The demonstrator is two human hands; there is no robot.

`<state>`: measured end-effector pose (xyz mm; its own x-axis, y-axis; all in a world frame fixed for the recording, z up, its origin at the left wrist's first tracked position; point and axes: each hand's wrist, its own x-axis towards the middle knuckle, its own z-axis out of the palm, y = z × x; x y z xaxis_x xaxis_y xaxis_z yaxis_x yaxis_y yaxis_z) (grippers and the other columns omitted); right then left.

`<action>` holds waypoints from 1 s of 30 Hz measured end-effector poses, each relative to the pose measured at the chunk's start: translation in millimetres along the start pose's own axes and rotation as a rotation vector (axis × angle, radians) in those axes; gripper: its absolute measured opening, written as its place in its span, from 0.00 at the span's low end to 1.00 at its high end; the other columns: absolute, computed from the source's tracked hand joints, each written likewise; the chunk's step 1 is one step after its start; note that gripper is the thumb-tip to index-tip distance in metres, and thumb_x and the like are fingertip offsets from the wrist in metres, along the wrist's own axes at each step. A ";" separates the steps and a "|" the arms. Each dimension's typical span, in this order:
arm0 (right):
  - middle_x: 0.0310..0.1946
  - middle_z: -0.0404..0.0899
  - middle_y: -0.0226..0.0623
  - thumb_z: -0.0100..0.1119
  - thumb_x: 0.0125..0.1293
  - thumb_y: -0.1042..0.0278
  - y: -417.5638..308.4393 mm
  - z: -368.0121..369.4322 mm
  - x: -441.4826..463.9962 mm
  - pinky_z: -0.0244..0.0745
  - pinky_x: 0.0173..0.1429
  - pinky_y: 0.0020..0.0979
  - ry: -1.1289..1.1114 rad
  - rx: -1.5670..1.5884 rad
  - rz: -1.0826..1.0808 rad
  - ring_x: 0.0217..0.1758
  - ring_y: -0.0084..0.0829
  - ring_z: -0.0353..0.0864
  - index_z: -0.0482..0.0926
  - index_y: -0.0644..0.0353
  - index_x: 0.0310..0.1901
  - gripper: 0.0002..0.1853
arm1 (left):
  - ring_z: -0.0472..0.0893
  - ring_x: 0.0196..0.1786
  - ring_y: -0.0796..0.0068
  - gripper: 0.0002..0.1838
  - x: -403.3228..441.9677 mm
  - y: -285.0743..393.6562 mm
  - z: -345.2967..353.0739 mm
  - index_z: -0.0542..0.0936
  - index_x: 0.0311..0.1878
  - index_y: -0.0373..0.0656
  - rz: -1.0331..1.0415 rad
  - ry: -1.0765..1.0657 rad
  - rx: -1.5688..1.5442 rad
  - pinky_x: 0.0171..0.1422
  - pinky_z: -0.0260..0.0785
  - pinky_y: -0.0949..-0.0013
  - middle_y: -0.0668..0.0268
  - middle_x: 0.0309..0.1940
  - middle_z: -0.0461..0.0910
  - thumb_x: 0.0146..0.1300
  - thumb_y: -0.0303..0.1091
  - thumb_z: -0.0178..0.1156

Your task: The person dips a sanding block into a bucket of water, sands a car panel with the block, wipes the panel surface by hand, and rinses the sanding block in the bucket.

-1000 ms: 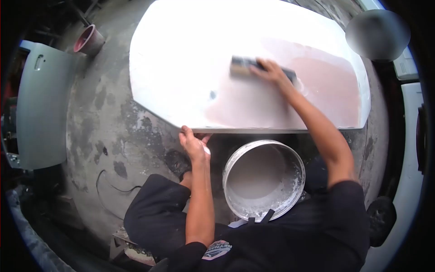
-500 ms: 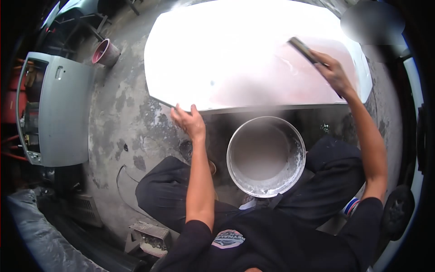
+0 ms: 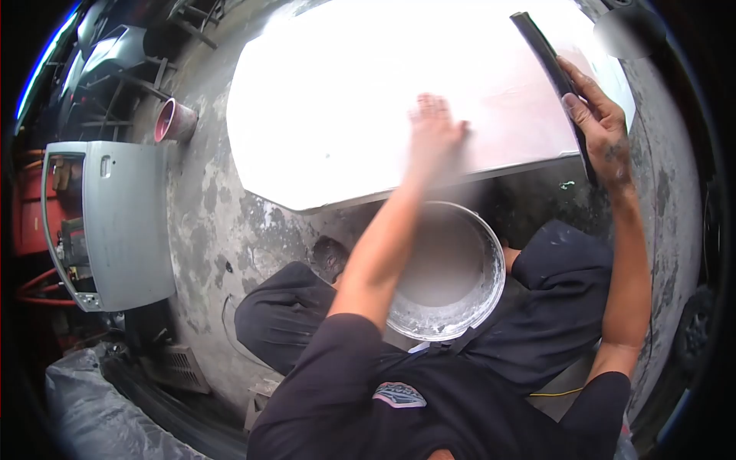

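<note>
A large white panel (image 3: pixel 330 107) with pinkish patches on its right side lies in front of me, brightly glaring. My left hand (image 3: pixel 435 130) is over the middle of the panel, fingers stretched out and holding nothing; motion blurs it, and I cannot tell whether it touches the surface. In my right hand (image 3: pixel 602 126) is a long dark sanding block (image 3: pixel 548 61), held tilted at the panel's right edge. Between my legs stands a white bucket (image 3: pixel 497 287) of cloudy greyish liquid, partly hidden by my left forearm.
A grey car door (image 3: pixel 130 230) stands at the left, with a pinkish-red bucket (image 3: pixel 176 121) beyond it. Plastic sheeting (image 3: pixel 107 406) covers something at the lower left. Metal stands (image 3: pixel 195 23) are at the upper left, on a stained concrete floor (image 3: pixel 207 253).
My left hand has left the panel's near left edge and moved right over its middle. My right hand has shifted right with the sanding block, which is now at the panel's right edge.
</note>
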<state>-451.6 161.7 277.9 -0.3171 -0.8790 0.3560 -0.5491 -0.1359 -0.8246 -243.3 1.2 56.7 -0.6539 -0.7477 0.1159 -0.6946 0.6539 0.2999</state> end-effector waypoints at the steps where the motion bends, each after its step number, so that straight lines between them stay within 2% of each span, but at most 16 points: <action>1: 0.69 0.81 0.44 0.58 0.79 0.66 -2.7 4.2 -0.1 0.66 0.80 0.35 -0.036 -0.013 0.034 0.73 0.36 0.77 0.77 0.63 0.73 0.24 | 0.41 0.90 0.46 0.44 14.2 19.6 29.3 0.56 0.85 0.33 0.076 0.039 -0.044 0.91 0.31 0.40 0.42 0.87 0.47 0.82 0.63 0.38; 3: 0.68 0.82 0.45 0.58 0.78 0.69 -1.8 10.2 -0.1 0.68 0.78 0.34 -0.035 -0.037 0.004 0.71 0.35 0.78 0.77 0.64 0.73 0.24 | 0.43 0.90 0.44 0.46 22.3 64.7 36.5 0.57 0.85 0.35 0.245 -0.063 -0.097 0.91 0.31 0.39 0.42 0.87 0.47 0.80 0.66 0.41; 4: 0.68 0.81 0.46 0.57 0.78 0.71 -0.4 10.3 0.9 0.68 0.77 0.34 -0.047 -0.058 -0.006 0.72 0.35 0.78 0.77 0.64 0.73 0.25 | 0.45 0.90 0.46 0.46 19.0 73.5 35.5 0.56 0.85 0.35 0.301 -0.081 -0.102 0.91 0.33 0.38 0.43 0.87 0.48 0.80 0.66 0.41; 7: 0.70 0.80 0.46 0.55 0.76 0.76 2.6 8.7 -1.3 0.68 0.77 0.34 -0.075 -0.028 0.015 0.72 0.35 0.78 0.76 0.63 0.74 0.26 | 0.47 0.89 0.48 0.47 19.9 33.6 26.4 0.56 0.85 0.34 0.297 -0.097 -0.145 0.91 0.34 0.39 0.45 0.87 0.49 0.80 0.66 0.41; 8: 0.70 0.80 0.45 0.55 0.76 0.75 7.2 4.7 -4.4 0.68 0.77 0.34 -0.080 0.019 0.084 0.72 0.35 0.78 0.76 0.63 0.75 0.26 | 0.49 0.89 0.49 0.46 21.5 5.0 20.7 0.55 0.85 0.33 0.214 -0.089 -0.027 0.91 0.35 0.41 0.46 0.87 0.50 0.81 0.64 0.41; 9: 0.70 0.80 0.44 0.55 0.77 0.75 13.9 -0.4 -6.2 0.67 0.78 0.33 -0.080 0.063 0.154 0.73 0.35 0.77 0.75 0.63 0.75 0.26 | 0.48 0.90 0.50 0.45 13.7 -29.8 6.0 0.54 0.85 0.32 0.133 -0.026 -0.094 0.91 0.35 0.43 0.47 0.87 0.49 0.82 0.62 0.41; 10: 0.71 0.79 0.43 0.55 0.78 0.74 23.0 -6.1 -6.6 0.66 0.80 0.33 -0.091 0.034 0.111 0.73 0.35 0.77 0.75 0.63 0.75 0.26 | 0.48 0.90 0.51 0.46 13.9 -67.7 -0.3 0.56 0.83 0.29 -0.010 0.012 -0.135 0.90 0.38 0.38 0.46 0.87 0.50 0.79 0.61 0.47; 13: 0.73 0.78 0.44 0.54 0.79 0.73 38.2 -14.9 -5.0 0.64 0.82 0.34 -0.057 -0.054 0.149 0.75 0.35 0.76 0.74 0.64 0.76 0.26 | 0.47 0.90 0.50 0.49 2.1 -191.3 -37.6 0.49 0.85 0.29 -0.308 -0.008 -0.079 0.91 0.38 0.44 0.45 0.87 0.49 0.80 0.63 0.44; 16: 0.74 0.76 0.46 0.53 0.80 0.71 55.4 -27.5 -6.4 0.62 0.84 0.37 -0.048 -0.137 0.164 0.77 0.36 0.74 0.74 0.62 0.76 0.25 | 0.43 0.90 0.51 0.48 -26.6 -287.9 -70.3 0.48 0.86 0.31 -0.539 -0.010 0.008 0.91 0.34 0.43 0.49 0.89 0.44 0.82 0.65 0.39; 20: 0.74 0.76 0.47 0.52 0.81 0.70 55.7 -33.6 -6.1 0.63 0.84 0.38 -0.048 -0.214 0.146 0.77 0.37 0.75 0.73 0.62 0.76 0.25 | 0.42 0.90 0.48 0.49 -21.9 -320.4 -79.5 0.49 0.86 0.30 -0.718 0.025 0.100 0.91 0.32 0.40 0.49 0.89 0.45 0.81 0.66 0.37; 22: 0.74 0.76 0.47 0.52 0.81 0.70 52.5 -33.0 -7.0 0.64 0.84 0.37 -0.063 -0.247 0.120 0.76 0.37 0.76 0.73 0.62 0.76 0.25 | 0.41 0.90 0.49 0.49 1.1 -299.3 -67.7 0.49 0.85 0.29 -0.668 0.009 0.082 0.91 0.31 0.41 0.49 0.89 0.45 0.81 0.67 0.37; 24: 0.74 0.76 0.47 0.52 0.81 0.71 42.4 -28.0 -5.3 0.64 0.83 0.36 -0.083 -0.122 0.188 0.76 0.36 0.76 0.73 0.62 0.76 0.25 | 0.40 0.91 0.50 0.50 28.2 -249.8 -51.2 0.50 0.85 0.28 -0.547 -0.002 0.012 0.91 0.30 0.42 0.48 0.88 0.45 0.80 0.67 0.37; 27: 0.72 0.77 0.47 0.53 0.81 0.71 42.9 -24.5 -4.1 0.66 0.82 0.35 -0.069 -0.102 0.117 0.74 0.34 0.77 0.73 0.62 0.76 0.25 | 0.40 0.91 0.53 0.52 65.2 -135.6 -18.8 0.50 0.85 0.30 -0.308 -0.064 -0.104 0.91 0.30 0.43 0.47 0.88 0.42 0.78 0.69 0.41; 30: 0.71 0.79 0.46 0.54 0.80 0.73 32.1 -17.3 -2.0 0.66 0.81 0.34 -0.069 0.055 0.157 0.73 0.33 0.78 0.74 0.63 0.76 0.25 | 0.41 0.90 0.48 0.47 60.9 -19.6 4.1 0.55 0.84 0.32 0.039 -0.092 -0.112 0.91 0.30 0.41 0.45 0.88 0.44 0.80 0.65 0.41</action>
<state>-481.9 167.0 258.3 -0.3405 -0.9205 0.1916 -0.4530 -0.0180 -0.8913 -270.7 -56.7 54.0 -0.7081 -0.7047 0.0441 -0.6333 0.6615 0.4016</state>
